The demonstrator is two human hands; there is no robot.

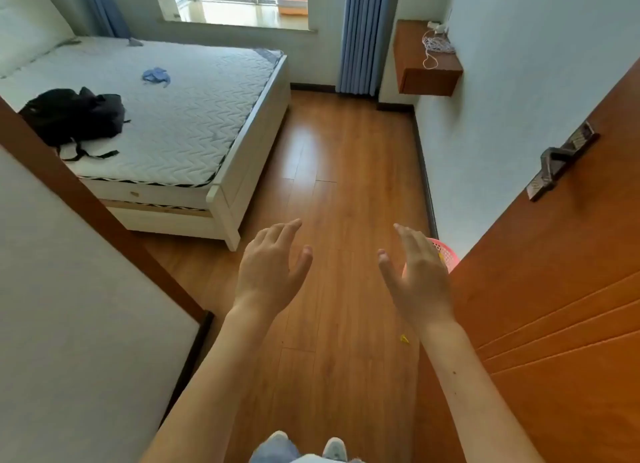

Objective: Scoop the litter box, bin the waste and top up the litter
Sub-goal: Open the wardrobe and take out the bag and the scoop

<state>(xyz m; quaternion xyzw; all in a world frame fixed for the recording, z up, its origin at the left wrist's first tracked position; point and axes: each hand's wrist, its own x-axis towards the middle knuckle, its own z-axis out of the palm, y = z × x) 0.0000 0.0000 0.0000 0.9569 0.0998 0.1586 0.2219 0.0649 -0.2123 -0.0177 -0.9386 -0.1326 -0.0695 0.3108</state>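
Observation:
I stand in a bedroom doorway with both arms stretched out over the wooden floor. My left hand (272,268) is open, fingers relaxed, holding nothing. My right hand (417,274) is open too, palm turned inward, empty. An orange litter box (292,4) sits on the far window sill, well beyond both hands. A pink mesh basket (446,255) stands on the floor by the right wall, partly hidden behind my right hand and the door. No scoop or litter bag is in view.
A bed (166,116) with a black backpack (74,114) and a blue cloth (156,76) fills the left side. The open wooden door (554,289) stands at right, a wall shelf (427,59) beyond it. A floor strip runs toward the window. A small yellow scrap (403,339) lies on the floor.

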